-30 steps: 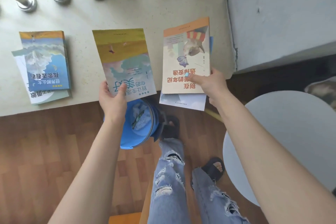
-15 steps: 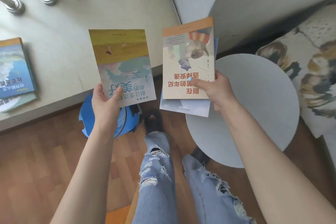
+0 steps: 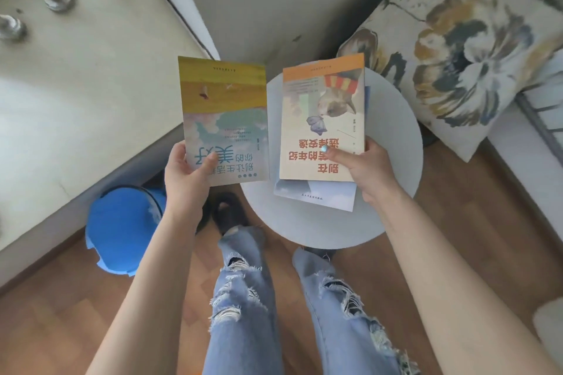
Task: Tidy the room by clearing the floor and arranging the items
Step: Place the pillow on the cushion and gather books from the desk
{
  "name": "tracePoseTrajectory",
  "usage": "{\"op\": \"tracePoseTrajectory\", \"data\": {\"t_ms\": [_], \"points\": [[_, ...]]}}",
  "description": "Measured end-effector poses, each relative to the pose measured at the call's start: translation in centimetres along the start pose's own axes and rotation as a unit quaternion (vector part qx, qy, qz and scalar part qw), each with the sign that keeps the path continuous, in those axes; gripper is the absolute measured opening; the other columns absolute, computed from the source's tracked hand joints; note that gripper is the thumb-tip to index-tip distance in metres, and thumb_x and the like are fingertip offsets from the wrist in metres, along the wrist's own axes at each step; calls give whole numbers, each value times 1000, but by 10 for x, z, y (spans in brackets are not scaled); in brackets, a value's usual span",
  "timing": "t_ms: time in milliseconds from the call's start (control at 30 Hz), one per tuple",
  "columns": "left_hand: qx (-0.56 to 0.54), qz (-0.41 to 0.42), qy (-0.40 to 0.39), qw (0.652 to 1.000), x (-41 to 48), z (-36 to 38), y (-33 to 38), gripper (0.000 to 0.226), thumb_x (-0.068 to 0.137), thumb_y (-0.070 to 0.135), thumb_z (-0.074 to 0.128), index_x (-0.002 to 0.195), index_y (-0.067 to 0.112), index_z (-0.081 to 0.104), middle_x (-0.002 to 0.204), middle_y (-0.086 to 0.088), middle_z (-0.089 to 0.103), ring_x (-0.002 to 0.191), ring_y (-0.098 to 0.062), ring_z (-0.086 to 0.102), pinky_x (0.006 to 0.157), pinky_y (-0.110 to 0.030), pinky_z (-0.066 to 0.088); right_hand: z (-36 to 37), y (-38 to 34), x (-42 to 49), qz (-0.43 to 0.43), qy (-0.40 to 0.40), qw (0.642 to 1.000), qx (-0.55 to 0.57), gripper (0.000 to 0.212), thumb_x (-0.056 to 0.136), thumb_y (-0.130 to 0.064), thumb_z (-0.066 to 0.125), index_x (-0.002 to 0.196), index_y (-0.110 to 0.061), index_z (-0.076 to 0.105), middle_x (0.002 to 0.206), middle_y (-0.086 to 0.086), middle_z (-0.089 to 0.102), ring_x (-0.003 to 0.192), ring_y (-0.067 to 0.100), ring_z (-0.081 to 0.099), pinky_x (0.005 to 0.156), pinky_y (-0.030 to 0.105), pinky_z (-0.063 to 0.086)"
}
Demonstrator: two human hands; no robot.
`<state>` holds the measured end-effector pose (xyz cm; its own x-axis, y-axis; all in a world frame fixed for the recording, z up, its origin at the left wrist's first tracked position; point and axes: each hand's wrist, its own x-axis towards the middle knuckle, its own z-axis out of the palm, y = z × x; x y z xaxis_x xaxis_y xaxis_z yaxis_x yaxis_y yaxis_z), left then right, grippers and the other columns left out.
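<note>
Two grips (image 3: pixel 185 173) (image 3: pixel 370 167): yellow book (image 3: pixel 224 119), orange book (image 3: pixel 323 122).

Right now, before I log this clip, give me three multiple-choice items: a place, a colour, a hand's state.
1. The blue bin stands: A on the wood floor beside the ledge; B on the round table; C on the cushion.
2. The cloud-cover book in the left hand has a top band that is: A red; B yellow; C black.
3. The right hand: A hangs empty; B presses flat on the table; C grips the orange-topped book.
Answers: 1 A, floorboards surround it; 2 B, yellow field above the clouds; 3 C, its thumb lies on the cover.
</note>
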<state>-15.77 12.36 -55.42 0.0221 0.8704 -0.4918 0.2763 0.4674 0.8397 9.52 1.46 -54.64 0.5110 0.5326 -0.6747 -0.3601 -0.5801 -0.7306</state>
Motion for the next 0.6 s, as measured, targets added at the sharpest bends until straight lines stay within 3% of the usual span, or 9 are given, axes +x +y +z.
{"op": "tracePoseTrajectory", "data": {"t_ms": [100, 200, 400, 600], "points": [[19, 4, -32, 999, 5, 28, 5, 24, 88, 10, 66, 107, 17, 55, 99, 4, 69, 87, -8, 67, 73, -23, 55, -28, 7, 1, 9, 22, 999, 25, 32, 70, -6, 84, 91, -24, 67, 78, -16, 74, 74, 4, 72, 56, 16, 53], [18, -5, -58, 998, 8, 54, 9, 23, 87, 8, 67, 105, 17, 55, 94, 6, 70, 79, -3, 68, 64, -17, 53, -51, 14, 1, 20, 51, 997, 48, 32, 71, -7, 83, 92, -24, 67, 81, -14, 74, 74, 4, 72, 56, 17, 54], [58, -19, -123, 991, 12, 99, 9, 24, 86, 8, 67, 93, 28, 57, 89, 8, 71, 79, -8, 69, 63, -19, 53, -96, 31, 0, 42, 99, 989, 101, 35, 72, -5, 83, 99, -22, 68, 99, -1, 75, 86, 15, 73, 72, 32, 59], [115, -35, -157, 980, 17, 125, -2, 20, 86, 12, 67, 96, 25, 55, 94, 5, 69, 84, -10, 67, 65, -20, 51, -114, 43, 5, 44, 112, 986, 111, 36, 72, -5, 83, 98, -25, 68, 89, -11, 76, 82, 11, 73, 63, 23, 58]]}}
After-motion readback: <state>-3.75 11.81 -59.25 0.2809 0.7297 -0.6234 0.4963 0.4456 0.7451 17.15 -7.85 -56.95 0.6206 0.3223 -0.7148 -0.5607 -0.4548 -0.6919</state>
